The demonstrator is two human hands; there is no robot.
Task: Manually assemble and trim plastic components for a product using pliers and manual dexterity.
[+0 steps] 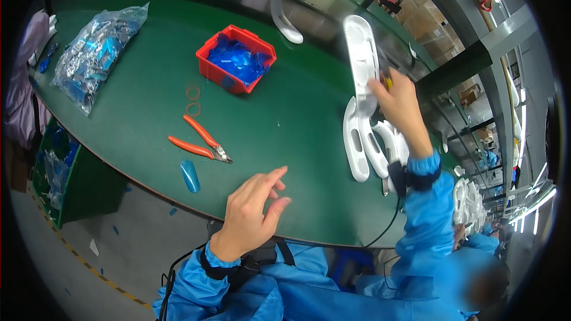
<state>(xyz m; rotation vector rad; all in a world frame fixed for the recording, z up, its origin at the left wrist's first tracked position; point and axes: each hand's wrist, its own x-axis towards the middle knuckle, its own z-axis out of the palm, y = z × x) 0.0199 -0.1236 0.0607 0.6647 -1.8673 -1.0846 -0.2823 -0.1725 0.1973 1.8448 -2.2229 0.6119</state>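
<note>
White plastic shell [361,53] pinched in my right hand [399,104] upper right, left hand [253,211] spread empty, more shells [372,142] stacked unprocessed below it.

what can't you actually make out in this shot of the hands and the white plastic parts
- Head view: right hand grips the long white perforated plastic shell; its fingers cover the yellow item behind.
- Red plastic bin: blue pieces inside too jumbled to identify.
- Clear plastic bag: contents blurred by glare.
- Left hand hovers empty.

Blue sleeves [416,214], black wrist straps [410,178]
</note>
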